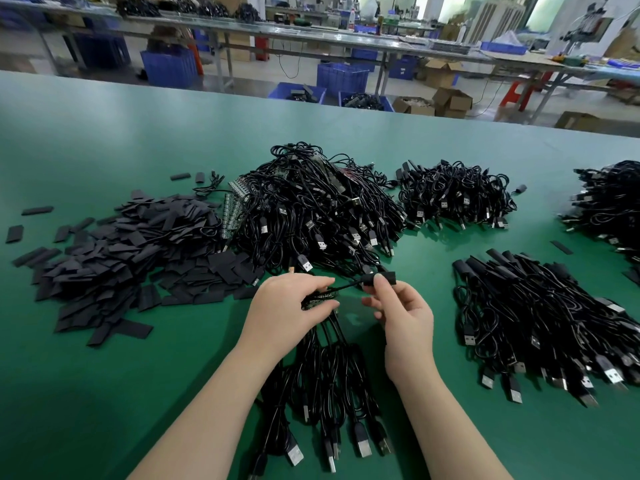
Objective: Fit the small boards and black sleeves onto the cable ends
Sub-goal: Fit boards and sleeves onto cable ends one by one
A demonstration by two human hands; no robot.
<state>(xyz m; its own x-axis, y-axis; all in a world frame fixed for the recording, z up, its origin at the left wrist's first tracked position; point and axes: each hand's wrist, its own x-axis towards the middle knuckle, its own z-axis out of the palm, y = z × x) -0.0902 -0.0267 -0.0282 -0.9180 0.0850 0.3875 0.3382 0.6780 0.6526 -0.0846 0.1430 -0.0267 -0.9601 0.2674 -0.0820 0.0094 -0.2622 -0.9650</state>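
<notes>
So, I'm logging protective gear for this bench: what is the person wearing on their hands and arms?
Nothing that shows. The left hand and right hand are bare, without gloves, finger cots or rings. Both forearms are uncovered down to the bottom edge of the picture, with no sleeves, wrist strap, watch or bracelet in view.

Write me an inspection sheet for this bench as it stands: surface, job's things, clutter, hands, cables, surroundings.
Surface: green table, bare along its far side.
Job's things: heap of flat black sleeves on the left; strip of small boards beside the central cable heap.
Clutter: stray sleeves scattered around the heap.
Hands: left hand grips a small board on a cable end; right hand pinches a black sleeve on the same cable.
Cables: bundle under the hands; sleeved pile at right; two more piles farther back.
Surroundings: workbenches, blue crates, cardboard boxes.
</notes>
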